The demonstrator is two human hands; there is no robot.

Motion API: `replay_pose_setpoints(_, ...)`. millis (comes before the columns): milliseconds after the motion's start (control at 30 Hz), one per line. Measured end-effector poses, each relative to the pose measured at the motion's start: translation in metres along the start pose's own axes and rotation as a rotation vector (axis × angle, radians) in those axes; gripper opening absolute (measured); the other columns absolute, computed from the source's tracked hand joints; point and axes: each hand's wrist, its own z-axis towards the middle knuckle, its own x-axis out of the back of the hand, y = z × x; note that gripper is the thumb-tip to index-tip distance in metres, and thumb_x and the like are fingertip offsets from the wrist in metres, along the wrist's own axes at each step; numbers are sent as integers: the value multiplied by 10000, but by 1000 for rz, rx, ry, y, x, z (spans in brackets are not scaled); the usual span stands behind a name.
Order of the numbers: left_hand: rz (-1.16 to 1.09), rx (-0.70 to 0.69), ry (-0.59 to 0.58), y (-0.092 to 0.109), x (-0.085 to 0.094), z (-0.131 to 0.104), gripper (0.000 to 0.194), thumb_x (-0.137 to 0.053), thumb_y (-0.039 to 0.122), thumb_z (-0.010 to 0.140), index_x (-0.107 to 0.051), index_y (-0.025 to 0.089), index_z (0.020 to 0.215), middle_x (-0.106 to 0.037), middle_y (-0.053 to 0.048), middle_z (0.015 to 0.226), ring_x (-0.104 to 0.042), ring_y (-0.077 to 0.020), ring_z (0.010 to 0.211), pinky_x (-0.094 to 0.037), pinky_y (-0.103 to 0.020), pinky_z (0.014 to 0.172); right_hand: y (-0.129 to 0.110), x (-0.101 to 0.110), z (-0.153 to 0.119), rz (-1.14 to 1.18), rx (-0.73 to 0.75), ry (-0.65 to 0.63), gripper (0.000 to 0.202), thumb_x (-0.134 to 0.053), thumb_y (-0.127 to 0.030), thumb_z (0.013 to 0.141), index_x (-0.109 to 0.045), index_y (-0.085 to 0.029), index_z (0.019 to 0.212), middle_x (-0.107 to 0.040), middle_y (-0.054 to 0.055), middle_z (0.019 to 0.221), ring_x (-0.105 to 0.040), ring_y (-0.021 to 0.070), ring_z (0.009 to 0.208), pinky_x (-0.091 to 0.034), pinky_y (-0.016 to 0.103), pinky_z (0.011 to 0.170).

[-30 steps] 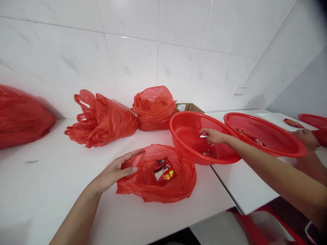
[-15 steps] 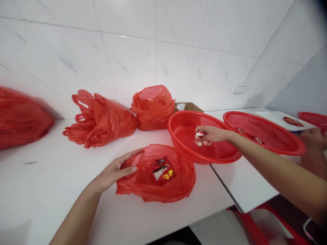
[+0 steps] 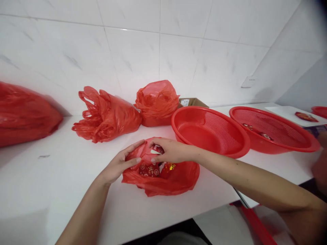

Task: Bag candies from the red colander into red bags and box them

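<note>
An open red plastic bag (image 3: 163, 187) lies on the white table with several small wrapped packets (image 3: 150, 169) inside, dark red with pale patterns, one with yellow print. My left hand (image 3: 121, 163) holds the left rim of this bag, thumb inside and fingers outside. Over the bag's opening is my right hand (image 3: 170, 150), its fingers curled around a small red and white packet (image 3: 157, 149). The near red basket (image 3: 214, 134) stands just right of and behind the bag, and no packets show in it.
More red bags (image 3: 109, 115) stand along the wall, with a cardboard box (image 3: 195, 102) behind the near basket. A second red basket (image 3: 276, 131) with a few packets is at the right. A person's blurred arm (image 3: 320, 166) shows at the right edge.
My right hand has moved left from the near basket to the bag, carrying packets. That basket's packets are gone from view, and patterned dark red packets now show in the bag.
</note>
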Motion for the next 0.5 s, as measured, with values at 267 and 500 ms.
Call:
replay_pose_setpoints(267,32,-20,5,7,0,-5,627,-668,364,845,-445,305,1428,-369,-21,1549,-422,-296,1361,-425,-368,1078,3,71,-11,-244,-131,141,329,-591,-514,842,-636,-294,1081,-664,30,1093,-640,214,954,-513,368,838)
replay_pose_setpoints(500,65,-11,4,13,-6,-6,621,-648,394,849,-452,291,1429,-346,-25,1560,-419,-307,1361,-444,-377,1057,103,120,-58,-409,-856,-192,222,-770,-135,568,-681,-165,769,-652,85,762,-658,284,779,-508,366,636)
